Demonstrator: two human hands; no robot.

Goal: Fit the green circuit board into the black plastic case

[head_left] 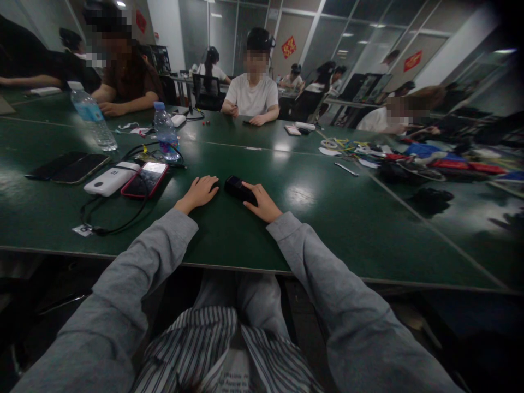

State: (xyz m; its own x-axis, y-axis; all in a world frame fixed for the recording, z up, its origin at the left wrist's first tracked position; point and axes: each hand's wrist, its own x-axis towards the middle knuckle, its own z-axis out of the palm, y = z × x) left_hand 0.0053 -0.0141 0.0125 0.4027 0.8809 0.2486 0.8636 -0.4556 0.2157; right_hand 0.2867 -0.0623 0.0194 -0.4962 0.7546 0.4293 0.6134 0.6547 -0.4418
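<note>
On the green tabletop (229, 234), my left hand (200, 194) lies palm down with its fingers stretched out and nothing in it. My right hand (263, 203) is closed around the near end of a small black box-shaped device (234, 185), which rests on the table. Its far end, with a dark glossy face, points toward my left fingertips without touching them. Left of my left hand lie a phone in a red case (141, 188) and a white power bank (109, 179), with a black cable (133, 218) looping around them.
Two water bottles (93, 123) and dark phones (79, 167) stand or lie at the left. A wrench (346, 169) lies right of centre, near a heap of coloured cables and tools (442, 158). Across the table sits a person in a white shirt (254, 93); others sit around.
</note>
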